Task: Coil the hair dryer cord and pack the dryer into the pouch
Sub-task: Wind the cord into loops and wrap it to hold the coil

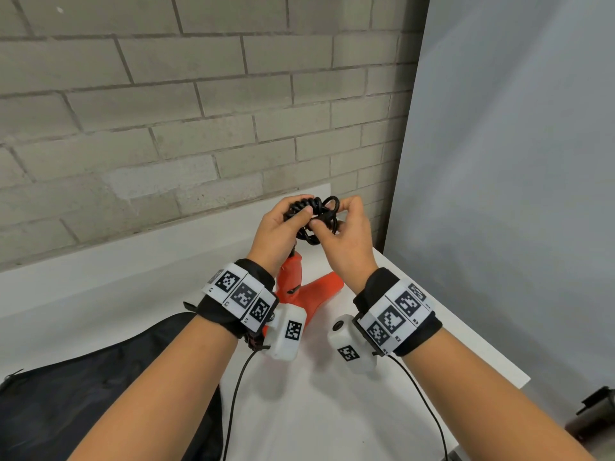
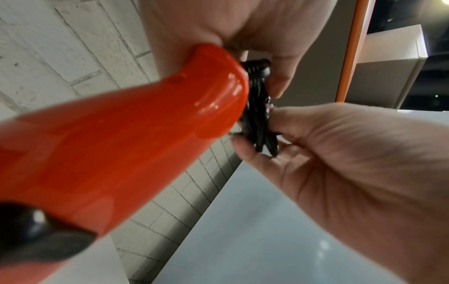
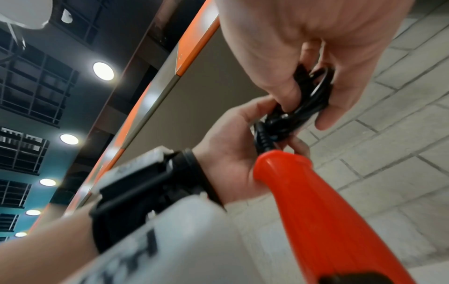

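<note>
- The cord (image 1: 314, 217) is bunched in black loops between my two hands, held up above the table (image 1: 332, 410), in front of the brick wall (image 1: 166, 111).
- My left hand (image 1: 283, 227) is curled round the bundle from the left, thumb pressed across the loops on top.
- My right hand (image 1: 347, 234) pinches the loops from the right side, fingertips (image 3: 286, 103) closed on the strands; the two hands nearly touch.
- The orange hair dryer (image 1: 304, 291) hangs straight below the bundle: its handle points up toward my left palm, and its long axis runs down and toward me, with the body low near the tabletop between my wrists.
- In the left wrist view the handle end (image 2: 218, 86) sits right against the coil, so there is little free cord left, I judge.
- The black pouch (image 1: 100, 387) lies flat on the table to my lower left, nearer my left arm, well apart from the bundle.
- I cannot tell where the pouch's opening faces.
- Both forearms are raised, wrists bent slightly inward toward each other.
</note>
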Tool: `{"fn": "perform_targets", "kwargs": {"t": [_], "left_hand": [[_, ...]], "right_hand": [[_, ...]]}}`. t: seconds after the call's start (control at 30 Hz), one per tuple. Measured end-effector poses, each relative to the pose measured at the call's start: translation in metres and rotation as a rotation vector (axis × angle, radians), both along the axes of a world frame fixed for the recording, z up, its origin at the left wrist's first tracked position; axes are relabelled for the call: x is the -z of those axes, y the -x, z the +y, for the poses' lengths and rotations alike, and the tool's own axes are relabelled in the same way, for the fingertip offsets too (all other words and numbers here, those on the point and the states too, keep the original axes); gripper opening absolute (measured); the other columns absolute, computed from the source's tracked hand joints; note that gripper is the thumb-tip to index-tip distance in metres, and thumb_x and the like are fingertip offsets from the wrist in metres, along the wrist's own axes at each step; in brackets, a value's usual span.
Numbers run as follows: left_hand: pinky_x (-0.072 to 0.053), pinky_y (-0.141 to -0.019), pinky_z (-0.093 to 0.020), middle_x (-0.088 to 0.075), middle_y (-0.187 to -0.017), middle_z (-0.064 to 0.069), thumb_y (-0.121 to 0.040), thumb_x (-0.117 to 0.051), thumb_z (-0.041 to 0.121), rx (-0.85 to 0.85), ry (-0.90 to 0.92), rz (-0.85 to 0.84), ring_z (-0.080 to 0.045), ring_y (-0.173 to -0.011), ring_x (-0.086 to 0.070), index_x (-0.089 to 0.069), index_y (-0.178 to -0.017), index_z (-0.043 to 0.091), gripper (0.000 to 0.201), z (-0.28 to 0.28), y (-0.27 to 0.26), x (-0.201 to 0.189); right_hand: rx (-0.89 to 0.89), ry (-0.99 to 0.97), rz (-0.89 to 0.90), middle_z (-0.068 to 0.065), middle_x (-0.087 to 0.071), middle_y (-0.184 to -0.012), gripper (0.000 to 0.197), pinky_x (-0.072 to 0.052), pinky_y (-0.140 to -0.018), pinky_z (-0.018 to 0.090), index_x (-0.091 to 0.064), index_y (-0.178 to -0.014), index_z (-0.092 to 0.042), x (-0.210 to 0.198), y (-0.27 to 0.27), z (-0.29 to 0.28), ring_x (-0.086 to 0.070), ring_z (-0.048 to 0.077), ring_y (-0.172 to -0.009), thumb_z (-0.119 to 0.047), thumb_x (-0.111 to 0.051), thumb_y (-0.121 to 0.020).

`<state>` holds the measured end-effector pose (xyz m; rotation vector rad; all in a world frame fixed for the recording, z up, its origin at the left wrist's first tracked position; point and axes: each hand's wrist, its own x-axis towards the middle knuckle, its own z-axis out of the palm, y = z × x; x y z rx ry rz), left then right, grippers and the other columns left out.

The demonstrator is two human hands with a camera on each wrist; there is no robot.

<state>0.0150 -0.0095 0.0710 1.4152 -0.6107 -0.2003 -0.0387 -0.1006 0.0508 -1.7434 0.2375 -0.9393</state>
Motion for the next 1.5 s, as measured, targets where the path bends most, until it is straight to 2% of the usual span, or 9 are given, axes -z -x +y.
{"fn": "perform_targets", "kwargs": {"t": [0.13,0.2,0.33,0.6,0.8,1.0,1.1,1.23,1.5], "left_hand": [[-0.047,-0.051,-0.012,-0.061,-0.085,0.001,-0.089,-0.049,0.004,0.053,-0.005,-0.034,0.004,-0.059,-0.059,-0.059,-0.107,0.010,0.021,-0.003,0.005,0.002],[-0.048,-0.054,-0.012,-0.061,-0.086,0.002,-0.089,-0.050,0.004,0.046,-0.020,-0.049,0.005,-0.062,-0.059,-0.059,-0.109,0.007,0.022,-0.004,0.005,0.004],[-0.048,-0.061,-0.008,-0.062,-0.087,0.002,-0.089,-0.050,0.004,0.018,-0.021,-0.030,-0.002,-0.075,-0.061,-0.059,-0.108,0.003,0.021,-0.002,0.003,0.005],[-0.052,-0.056,-0.015,-0.060,-0.077,0.001,-0.070,-0.073,0.002,-0.034,0.000,-0.019,-0.011,-0.072,-0.060,-0.060,-0.080,0.017,0.022,0.002,0.005,0.002],[-0.050,-0.065,-0.007,-0.062,-0.084,0.004,-0.071,-0.070,-0.004,0.035,-0.047,-0.076,0.004,-0.072,-0.062,-0.061,-0.085,0.016,0.026,0.009,0.002,0.003],[-0.051,-0.071,-0.008,-0.061,-0.088,0.008,-0.072,-0.069,-0.004,0.065,-0.162,-0.156,-0.005,-0.082,-0.058,-0.062,-0.095,0.016,0.031,0.010,0.000,0.002],[-0.050,-0.069,-0.007,-0.060,-0.085,0.009,-0.070,-0.070,-0.006,0.087,-0.176,-0.184,-0.006,-0.077,-0.057,-0.062,-0.089,0.020,0.033,0.010,0.002,0.001],[-0.050,-0.073,-0.009,-0.062,-0.089,0.008,-0.070,-0.071,-0.004,0.133,-0.198,-0.179,-0.010,-0.080,-0.058,-0.061,-0.084,0.028,0.036,0.013,0.003,0.001],[-0.051,-0.087,-0.024,-0.065,-0.101,-0.004,-0.070,-0.071,-0.003,0.245,-0.239,-0.209,-0.021,-0.098,-0.061,-0.061,-0.087,0.028,0.036,0.015,0.011,0.000]], "right_hand": [[0.044,0.001,0.050,0.012,-0.050,-0.090,0.030,-0.056,-0.062,0.036,-0.036,-0.085,-0.018,0.010,-0.008,0.003,-0.059,0.029,-0.079,-0.005,-0.062,-0.079],[-0.011,-0.056,0.061,0.003,-0.051,-0.087,0.035,-0.054,-0.057,0.021,-0.034,-0.093,-0.020,0.010,-0.008,0.003,-0.060,0.018,-0.073,-0.003,-0.062,-0.080],[-0.238,-0.085,0.122,-0.007,-0.052,-0.084,0.047,-0.052,-0.068,0.025,-0.033,-0.121,-0.014,0.004,-0.005,0.001,-0.056,0.008,-0.072,0.008,-0.050,-0.084],[-0.364,0.041,0.186,-0.008,-0.053,-0.088,0.050,-0.053,-0.073,0.022,-0.033,-0.123,-0.010,0.001,-0.004,0.004,-0.057,0.005,-0.081,0.012,-0.049,-0.081],[-0.503,0.053,0.239,-0.012,-0.050,-0.104,0.075,-0.048,-0.074,0.020,-0.030,-0.134,-0.020,0.018,0.002,-0.014,-0.053,0.004,-0.096,0.019,-0.046,-0.072],[-0.317,0.389,0.230,0.005,-0.059,-0.111,0.034,-0.037,-0.071,0.000,-0.052,-0.121,-0.007,0.026,-0.006,-0.030,-0.053,-0.003,-0.091,-0.001,-0.054,-0.087],[-0.181,0.489,0.199,0.011,-0.056,-0.122,0.041,-0.040,-0.092,0.016,-0.050,-0.125,-0.007,0.031,-0.008,-0.037,-0.052,0.019,-0.107,0.001,-0.053,-0.085],[-0.172,0.316,0.505,0.004,-0.049,-0.129,0.064,-0.037,-0.087,0.025,-0.031,-0.137,-0.019,0.051,-0.005,-0.050,-0.050,0.022,-0.114,-0.008,-0.061,-0.082],[-0.433,0.948,1.069,0.001,-0.023,-0.152,0.075,-0.024,-0.113,0.049,-0.016,-0.145,-0.027,0.108,-0.001,-0.050,-0.020,0.025,-0.141,-0.032,-0.059,-0.083]]}}
